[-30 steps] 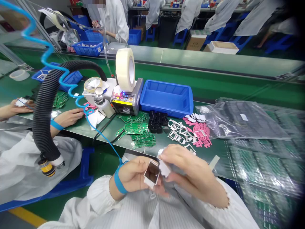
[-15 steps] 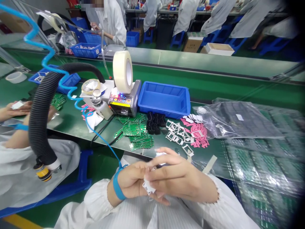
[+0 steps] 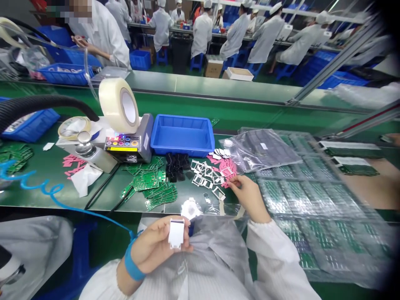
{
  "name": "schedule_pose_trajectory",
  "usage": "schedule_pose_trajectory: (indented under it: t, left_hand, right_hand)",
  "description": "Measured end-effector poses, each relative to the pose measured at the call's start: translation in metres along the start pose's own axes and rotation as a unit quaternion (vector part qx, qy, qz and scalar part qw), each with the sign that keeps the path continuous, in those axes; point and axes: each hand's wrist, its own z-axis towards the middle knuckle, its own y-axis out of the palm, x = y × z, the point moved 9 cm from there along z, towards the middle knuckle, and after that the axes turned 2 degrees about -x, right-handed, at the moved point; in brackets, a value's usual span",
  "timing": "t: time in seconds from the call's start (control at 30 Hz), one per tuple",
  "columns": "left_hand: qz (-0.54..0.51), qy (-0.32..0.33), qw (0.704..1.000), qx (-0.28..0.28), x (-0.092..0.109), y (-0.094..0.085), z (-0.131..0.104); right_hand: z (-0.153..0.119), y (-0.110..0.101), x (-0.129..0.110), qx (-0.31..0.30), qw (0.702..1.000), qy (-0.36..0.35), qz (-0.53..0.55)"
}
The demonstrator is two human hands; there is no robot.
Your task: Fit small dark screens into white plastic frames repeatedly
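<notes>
In my left hand (image 3: 153, 243) lies a small white rectangular part (image 3: 176, 234) with a dark line along its top edge, gripped between thumb and fingers. A blue wrist strap (image 3: 133, 262) circles that wrist. My right hand (image 3: 250, 198) reaches over the bench to the right edge of a pile of pink pieces (image 3: 227, 166), thumb and forefinger pinched together on a pink piece there, mostly hidden by the fingertips. White rectangular frames (image 3: 206, 171) lie just left of the pink pile, with white flat pieces (image 3: 221, 153) behind it.
Beyond are a blue bin (image 3: 183, 148), a tape dispenser (image 3: 128, 143) with a tape roll (image 3: 117, 104) on top, and a metal bottle (image 3: 96, 157). Green circuit boards (image 3: 150, 183) and black parts (image 3: 176, 164) lie nearby. Plastic trays (image 3: 312, 200) and a bag (image 3: 262, 150) occupy the right side.
My right hand has left my left hand and moved up and right to the pink pieces. My left hand now shows the white part face-up. The view has swung to the right.
</notes>
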Motion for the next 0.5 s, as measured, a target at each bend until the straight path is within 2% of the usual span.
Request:
schedule_pose_trajectory:
  t: [0.1,0.23,0.4,0.5]
  left_hand:
    - [-0.007,0.004,1.0,0.019,-0.001,-0.004,0.001]
    - [0.011,0.0,1.0,0.029,-0.002,-0.004,-0.001]
    - [0.036,0.018,0.998,0.042,0.003,-0.002,-0.003]
    - [0.06,0.043,0.996,0.054,0.008,-0.001,-0.004]
  right_hand:
    - [0.002,0.013,0.017,-0.014,0.999,0.029,-0.033]
    - [-0.001,0.016,0.013,-0.024,0.996,0.04,-0.079]
    - [-0.003,0.0,-0.007,-0.008,0.994,0.023,-0.109]
    - [-0.012,-0.02,-0.039,0.011,0.996,-0.015,-0.082]
